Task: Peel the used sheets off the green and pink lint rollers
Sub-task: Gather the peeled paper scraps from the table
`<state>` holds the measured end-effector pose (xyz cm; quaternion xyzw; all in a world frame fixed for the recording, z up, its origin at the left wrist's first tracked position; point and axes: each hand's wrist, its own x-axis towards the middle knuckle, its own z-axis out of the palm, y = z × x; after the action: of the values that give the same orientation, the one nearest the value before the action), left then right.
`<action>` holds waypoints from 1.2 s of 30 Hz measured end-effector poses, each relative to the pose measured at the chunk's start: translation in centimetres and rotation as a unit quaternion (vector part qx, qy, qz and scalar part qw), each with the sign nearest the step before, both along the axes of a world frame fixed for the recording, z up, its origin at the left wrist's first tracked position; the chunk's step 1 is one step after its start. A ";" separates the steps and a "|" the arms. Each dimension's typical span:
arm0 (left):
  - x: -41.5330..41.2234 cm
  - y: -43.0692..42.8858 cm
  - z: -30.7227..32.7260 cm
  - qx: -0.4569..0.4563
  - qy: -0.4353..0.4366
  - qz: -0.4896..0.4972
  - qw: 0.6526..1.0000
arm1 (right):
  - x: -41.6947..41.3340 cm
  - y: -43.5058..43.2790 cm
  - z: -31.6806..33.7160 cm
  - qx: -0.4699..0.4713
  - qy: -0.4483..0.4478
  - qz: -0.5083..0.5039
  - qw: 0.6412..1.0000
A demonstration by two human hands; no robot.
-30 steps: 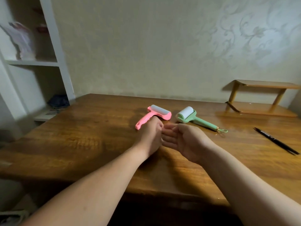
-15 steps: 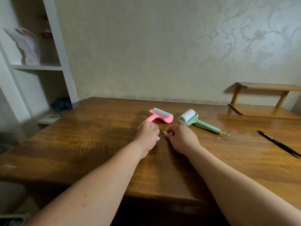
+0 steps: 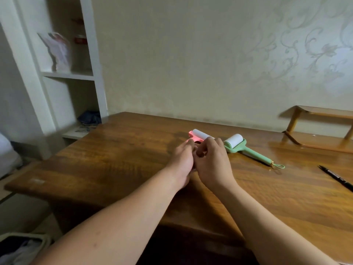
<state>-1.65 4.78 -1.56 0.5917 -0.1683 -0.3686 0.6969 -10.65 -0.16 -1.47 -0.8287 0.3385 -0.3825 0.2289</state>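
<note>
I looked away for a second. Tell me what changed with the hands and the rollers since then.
The right hand, open palm-up a second ago, has turned over and curled beside the left hand; both now crowd the pink lint roller, hiding its handle. What they pinch cannot be seen. The green lint roller, the pen and the table stayed as they were.

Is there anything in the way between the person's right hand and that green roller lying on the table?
Nothing visible. The right hand is just left of the green lint roller, with only bare table between them. The pink lint roller lies behind both hands, and the pen is far off right.
</note>
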 end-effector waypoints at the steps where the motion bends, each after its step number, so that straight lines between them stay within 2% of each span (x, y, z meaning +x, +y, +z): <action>1: 0.2 0.6 0.1 -0.002 0.005 0.015 1.000 | 0.2 0.5 0.0 -0.004 -0.010 0.012 1.000; 4: 1.9 2.7 1.0 -0.002 0.060 0.069 0.996 | 1.1 2.6 -0.3 -0.019 -0.018 0.140 0.990; 7: 5.2 6.4 1.9 0.027 0.108 0.101 0.989 | 2.7 4.9 -0.3 -0.076 0.044 0.265 0.960; 9: 7.1 9.5 2.4 0.012 0.142 0.098 0.985 | 4.8 6.4 0.2 -0.126 0.060 0.278 0.950; 12: 9.6 14.4 2.5 -0.031 0.141 0.133 0.981 | 9.2 9.8 1.3 -0.196 0.040 0.297 0.934; 15: 11.8 20.0 2.1 -0.074 0.133 0.214 0.965 | 14.2 14.6 1.4 -0.269 0.031 0.333 0.903; 18: 14.3 25.3 0.5 -0.099 0.111 0.310 0.939 | 19.1 21.1 0.5 -0.274 0.010 0.359 0.892; 22: 18.3 32.6 -4.3 -0.068 0.052 0.436 0.896 | 25.0 29.5 -3.3 -0.219 0.037 0.411 0.884; 24: 20.3 36.4 -7.7 -0.071 0.049 0.472 0.877 | 27.0 32.9 -5.9 -0.107 0.057 0.466 0.876; 26: 22.0 40.0 -11.5 -0.082 0.077 0.477 0.872 | 28.2 35.3 -8.5 0.050 0.100 0.514 0.851; 27: 22.9 41.5 -13.6 -0.082 0.095 0.475 0.871 | 28.8 36.1 -10.1 0.096 0.126 0.522 0.838; 29: 24.6 44.0 -18.2 -0.048 0.121 0.485 0.865 | 30.1 36.8 -13.5 0.115 0.178 0.509 0.834; 32: 27.1 45.6 -24.0 0.052 0.159 0.512 0.843 | 31.9 37.1 -18.3 0.143 0.259 0.466 0.834; 36: 29.7 46.0 -29.6 0.115 0.197 0.468 0.854 | 33.9 37.2 -23.4 0.242 0.334 0.395 0.821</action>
<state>28.02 50.73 -31.14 0.5914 0.3130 -0.1240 0.7327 23.29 36.99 -24.87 -0.8866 0.1198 0.1350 0.4259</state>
